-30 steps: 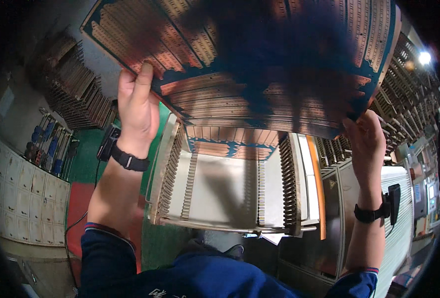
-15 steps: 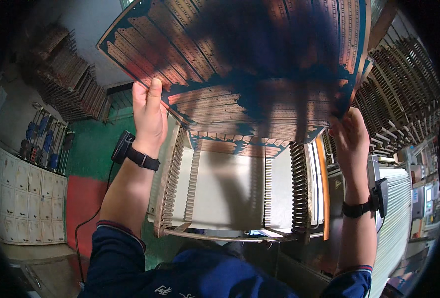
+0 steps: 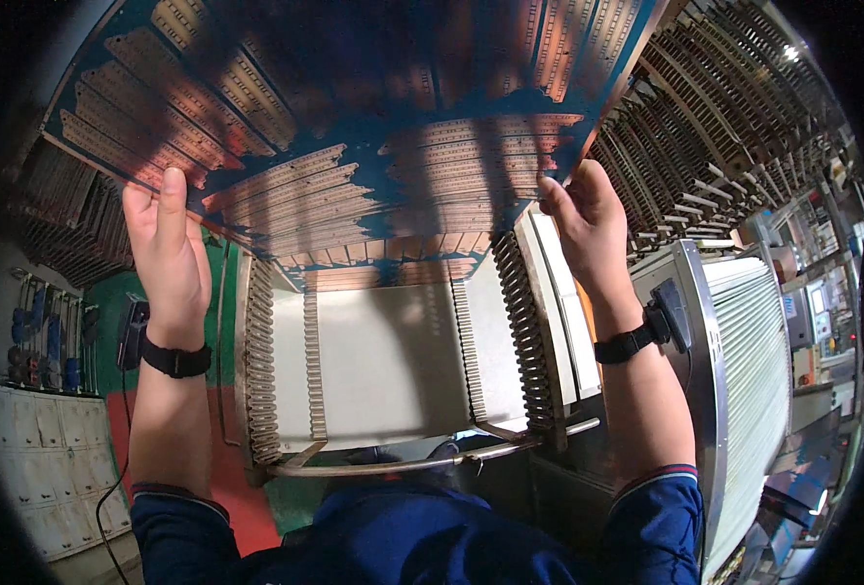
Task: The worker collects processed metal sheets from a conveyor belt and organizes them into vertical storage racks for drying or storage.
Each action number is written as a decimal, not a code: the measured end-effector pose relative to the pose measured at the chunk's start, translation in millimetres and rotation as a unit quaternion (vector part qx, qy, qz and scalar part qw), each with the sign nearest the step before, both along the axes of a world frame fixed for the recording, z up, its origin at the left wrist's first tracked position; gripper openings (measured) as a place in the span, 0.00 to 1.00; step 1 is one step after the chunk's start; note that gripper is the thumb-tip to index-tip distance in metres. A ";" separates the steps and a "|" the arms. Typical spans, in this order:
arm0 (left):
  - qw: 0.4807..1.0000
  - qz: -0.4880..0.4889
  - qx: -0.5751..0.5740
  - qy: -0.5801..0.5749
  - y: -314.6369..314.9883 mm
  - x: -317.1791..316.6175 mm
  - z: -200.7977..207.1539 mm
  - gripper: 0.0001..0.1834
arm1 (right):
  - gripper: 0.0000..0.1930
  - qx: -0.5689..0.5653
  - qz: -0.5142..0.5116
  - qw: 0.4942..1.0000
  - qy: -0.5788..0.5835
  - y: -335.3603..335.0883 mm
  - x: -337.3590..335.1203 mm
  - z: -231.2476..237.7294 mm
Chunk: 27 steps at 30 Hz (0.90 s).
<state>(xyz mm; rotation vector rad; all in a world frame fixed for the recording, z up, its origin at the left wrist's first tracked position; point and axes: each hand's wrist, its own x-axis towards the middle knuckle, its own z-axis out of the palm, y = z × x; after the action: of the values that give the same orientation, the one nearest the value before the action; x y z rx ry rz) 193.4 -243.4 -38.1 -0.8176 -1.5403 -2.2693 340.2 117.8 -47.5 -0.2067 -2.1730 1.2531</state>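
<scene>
A large printed circuit board panel (image 3: 471,117), copper-coloured strips on dark blue, fills the top of the view and is tilted up. My left hand (image 3: 172,258) grips its lower left edge, thumb on the near face and fingers behind. At the lower right edge my right hand (image 3: 593,229) holds it in the same way. Below it stands a metal rack (image 3: 259,361) with rows of slot teeth along its sides. Another patterned panel (image 3: 373,276) shows at the rack's far end, partly hidden by the held one.
A metal rail (image 3: 432,460) crosses the rack's near side. Slatted racks (image 3: 705,117) stand at the far right, and a ribbed pale stack (image 3: 751,390) lies nearer. Lockers (image 3: 47,439) are at the left. A cable (image 3: 108,517) hangs by my left arm.
The rack and surroundings have shifted left in view. Both hands and the held panel have also shifted left, the panel looking nearer and larger. Both hands keep their hold.
</scene>
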 end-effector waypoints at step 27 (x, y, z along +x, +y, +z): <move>0.999 -0.034 0.013 -0.011 2.8 -2.8 -61.2 0.14 | 0.05 0.026 -0.017 0.995 -0.093 -1.8 11.9 -54.2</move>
<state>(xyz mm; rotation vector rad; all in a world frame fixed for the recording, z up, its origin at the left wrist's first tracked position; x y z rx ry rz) 190.7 -240.6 -99.3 -0.8533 -1.5122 -2.3488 352.1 115.9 -101.7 -0.3515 -2.3460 1.1985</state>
